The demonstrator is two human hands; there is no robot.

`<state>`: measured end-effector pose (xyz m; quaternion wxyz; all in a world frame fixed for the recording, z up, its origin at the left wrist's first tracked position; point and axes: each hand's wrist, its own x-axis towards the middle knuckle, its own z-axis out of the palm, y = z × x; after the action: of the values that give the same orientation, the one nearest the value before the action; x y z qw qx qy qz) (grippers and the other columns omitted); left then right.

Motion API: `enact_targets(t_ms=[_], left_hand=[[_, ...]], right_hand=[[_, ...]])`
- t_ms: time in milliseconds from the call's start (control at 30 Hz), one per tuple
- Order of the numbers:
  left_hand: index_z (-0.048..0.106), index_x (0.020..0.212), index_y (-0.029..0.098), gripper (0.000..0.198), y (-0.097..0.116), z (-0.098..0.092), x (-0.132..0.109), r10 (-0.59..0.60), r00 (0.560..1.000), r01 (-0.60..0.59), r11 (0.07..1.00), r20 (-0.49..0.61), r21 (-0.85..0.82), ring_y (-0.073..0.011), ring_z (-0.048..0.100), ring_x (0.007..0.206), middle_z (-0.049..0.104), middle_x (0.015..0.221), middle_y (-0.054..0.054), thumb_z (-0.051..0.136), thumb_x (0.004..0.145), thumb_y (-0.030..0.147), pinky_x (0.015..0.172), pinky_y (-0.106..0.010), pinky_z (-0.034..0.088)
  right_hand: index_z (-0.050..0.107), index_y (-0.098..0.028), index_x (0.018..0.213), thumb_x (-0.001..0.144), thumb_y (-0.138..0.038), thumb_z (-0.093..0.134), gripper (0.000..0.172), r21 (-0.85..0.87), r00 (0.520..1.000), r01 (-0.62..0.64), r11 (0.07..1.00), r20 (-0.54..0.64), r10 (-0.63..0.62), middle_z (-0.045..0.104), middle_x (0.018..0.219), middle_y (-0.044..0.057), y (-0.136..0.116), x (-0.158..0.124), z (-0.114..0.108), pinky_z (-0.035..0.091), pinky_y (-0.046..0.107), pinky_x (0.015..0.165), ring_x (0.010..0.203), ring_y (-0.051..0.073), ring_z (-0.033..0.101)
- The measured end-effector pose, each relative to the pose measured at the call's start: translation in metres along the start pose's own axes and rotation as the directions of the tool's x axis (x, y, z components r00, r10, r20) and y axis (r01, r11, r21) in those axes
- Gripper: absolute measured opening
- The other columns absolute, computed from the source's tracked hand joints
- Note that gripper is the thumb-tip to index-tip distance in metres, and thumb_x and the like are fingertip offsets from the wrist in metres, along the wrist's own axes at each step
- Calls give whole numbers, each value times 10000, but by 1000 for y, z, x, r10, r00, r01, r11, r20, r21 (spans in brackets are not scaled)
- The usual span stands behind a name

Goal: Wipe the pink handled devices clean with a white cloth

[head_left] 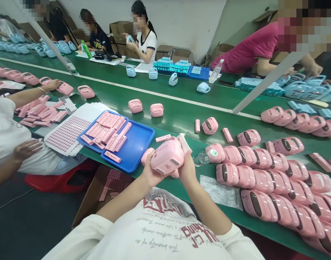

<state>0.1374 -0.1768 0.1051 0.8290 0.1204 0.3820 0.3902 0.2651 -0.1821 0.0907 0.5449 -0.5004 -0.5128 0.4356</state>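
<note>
Before my chest I hold up a rounded pink plastic housing (169, 157), tilted, its dark window not in sight. My left hand (148, 174) is wrapped round its left side and underside. On its right side, my right hand (186, 169) is closed on a white cloth (184, 144) that lies against the housing; some of its fingers are hidden. Partly covered by my left hand, another pink piece shows just behind it. A slim pink bar with small buttons (163, 138) lies on the green table beyond my hands.
Left of my hands, a blue tray (139, 144) holds many pink bars. Rows of pink housings (256, 180) fill the right side, beside a clear bottle (201, 159) and plastic bag (222, 191). A co-worker's hand (27, 148) is at left; others sit opposite.
</note>
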Motion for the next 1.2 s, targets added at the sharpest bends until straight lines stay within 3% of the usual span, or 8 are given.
enact_targets(t_ms=[100, 167, 467, 600, 700, 800, 967, 1200], left_hand=[[631, 1040, 173, 534, 4, -11, 0, 99, 992, -110, 982, 77, 152, -277, 649, 986, 718, 1021, -91, 692, 644, 526, 774, -360, 533], [632, 1046, 151, 541, 10, -18, 1, 154, 973, -194, 950, 175, 244, -287, 650, 989, 713, 1025, -113, 718, 634, 490, 808, -363, 520], [479, 1188, 189, 768, 25, -59, 16, 332, 912, -404, 619, 242, 673, -291, 570, 1119, 576, 1203, -111, 832, 539, 396, 937, -429, 469], [419, 1255, 198, 691, 33, -71, 29, 394, 897, -412, 581, 200, 702, -291, 567, 1151, 546, 1262, -152, 739, 689, 434, 938, -445, 476], [476, 1227, 189, 498, 60, -98, 40, 565, 820, -272, 252, 87, 928, -291, 496, 1244, 522, 1302, -154, 651, 795, 364, 1034, -461, 407], [540, 1142, 159, 351, 93, -141, 47, 750, 654, 138, 11, -100, 990, -297, 470, 1250, 534, 1245, -148, 623, 812, 242, 1074, -441, 360], [547, 1021, 118, 251, 123, -198, 54, 812, 480, 378, 149, -331, 914, -361, 464, 1166, 543, 1040, -134, 570, 772, 101, 987, -493, 381], [579, 921, 142, 164, 126, -209, 72, 766, 470, 334, 305, -438, 892, -362, 473, 1152, 568, 1014, -153, 593, 762, 179, 956, -472, 396]], right_hand=[[632, -157, 1196, 864, -666, 398, 651, 290, 926, -369, 883, 200, 321, 706, 1146, 121, -22, 20, -13, 549, 411, 881, 1057, 287, 669], [696, -174, 1071, 801, -643, 536, 564, 302, 889, -433, 849, 298, 347, 733, 1081, 96, -26, 30, -18, 547, 400, 864, 1010, 283, 681], [728, -169, 785, 674, -451, 733, 303, -100, 919, -197, 975, 327, 219, 727, 746, 35, -13, 71, -5, 486, 299, 662, 694, 182, 640], [717, -165, 761, 642, -509, 728, 365, -179, 927, -173, 968, 302, 221, 696, 680, 32, -4, 106, -3, 447, 284, 591, 634, 176, 597], [694, -161, 724, 629, -549, 696, 400, -312, 980, -148, 938, 81, 182, 695, 699, 54, 20, 149, -12, 440, 285, 590, 665, 192, 593], [667, -155, 691, 622, -502, 690, 354, -491, 964, -263, 831, -163, 208, 683, 682, 68, 56, 201, -24, 434, 291, 604, 670, 201, 590], [579, -174, 569, 633, -355, 670, 212, -537, 902, -408, 738, -364, 234, 628, 592, 95, 115, 272, -40, 440, 333, 618, 678, 244, 598], [553, -179, 629, 721, -286, 619, 156, -475, 837, -497, 726, -483, 257, 552, 558, 6, 161, 298, -63, 494, 362, 683, 703, 217, 620]])
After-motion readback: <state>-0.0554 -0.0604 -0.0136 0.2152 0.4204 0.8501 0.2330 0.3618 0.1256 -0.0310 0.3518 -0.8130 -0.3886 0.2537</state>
